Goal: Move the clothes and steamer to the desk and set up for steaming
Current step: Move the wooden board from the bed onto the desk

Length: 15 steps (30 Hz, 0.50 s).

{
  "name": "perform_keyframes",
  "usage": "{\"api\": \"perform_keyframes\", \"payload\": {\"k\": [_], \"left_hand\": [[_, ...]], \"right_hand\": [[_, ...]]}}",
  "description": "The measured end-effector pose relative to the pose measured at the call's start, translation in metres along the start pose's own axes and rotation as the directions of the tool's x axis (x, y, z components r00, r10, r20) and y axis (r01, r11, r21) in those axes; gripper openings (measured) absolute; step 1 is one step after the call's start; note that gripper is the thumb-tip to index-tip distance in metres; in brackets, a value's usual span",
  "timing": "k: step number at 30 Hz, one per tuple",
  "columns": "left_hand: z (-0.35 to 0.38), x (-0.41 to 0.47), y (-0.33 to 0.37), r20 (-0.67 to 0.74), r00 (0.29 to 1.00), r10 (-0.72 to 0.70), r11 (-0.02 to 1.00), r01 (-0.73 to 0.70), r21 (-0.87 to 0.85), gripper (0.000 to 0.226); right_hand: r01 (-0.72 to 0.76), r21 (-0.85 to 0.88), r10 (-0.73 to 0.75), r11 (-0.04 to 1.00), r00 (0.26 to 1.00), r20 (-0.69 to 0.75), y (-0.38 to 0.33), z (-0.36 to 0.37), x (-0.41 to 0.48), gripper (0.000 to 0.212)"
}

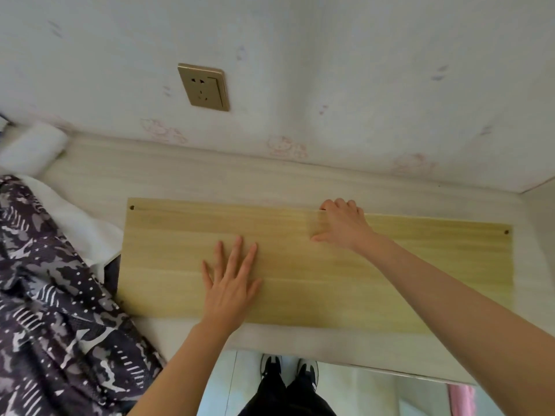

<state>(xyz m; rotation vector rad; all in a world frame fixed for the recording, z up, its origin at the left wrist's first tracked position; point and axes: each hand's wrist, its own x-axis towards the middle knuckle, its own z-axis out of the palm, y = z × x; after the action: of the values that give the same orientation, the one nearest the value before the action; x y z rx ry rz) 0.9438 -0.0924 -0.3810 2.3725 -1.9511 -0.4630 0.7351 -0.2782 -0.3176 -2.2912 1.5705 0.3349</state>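
One board (390, 265) on the desk (210, 178), long axis left-right — left hand (231, 286) flat on it, right hand (342, 226) grips its far edge; one garment (54, 295) left.

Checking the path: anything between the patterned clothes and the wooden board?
Nothing visible between them: the patterned clothes lie beside the wooden board at its left end. The left hand presses flat on it; the right hand grips its far edge.

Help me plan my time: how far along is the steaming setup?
Done: the patterned garment lies on the desk. In hand: the left hand presses flat on the wooden board while the right hand grips its far edge. Left: no steamer is in view, and the wall socket has nothing plugged in.
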Motion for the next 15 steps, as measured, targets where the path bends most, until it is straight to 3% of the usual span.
{"api": "perform_keyframes", "payload": {"k": [15], "left_hand": [[0.02,0.01,-0.012,0.12,0.993,-0.021,0.999,0.018,0.028,0.069]], "right_hand": [[-0.062,0.098,0.043,0.993,0.983,0.179,0.005,0.036,0.034,0.085]]}}
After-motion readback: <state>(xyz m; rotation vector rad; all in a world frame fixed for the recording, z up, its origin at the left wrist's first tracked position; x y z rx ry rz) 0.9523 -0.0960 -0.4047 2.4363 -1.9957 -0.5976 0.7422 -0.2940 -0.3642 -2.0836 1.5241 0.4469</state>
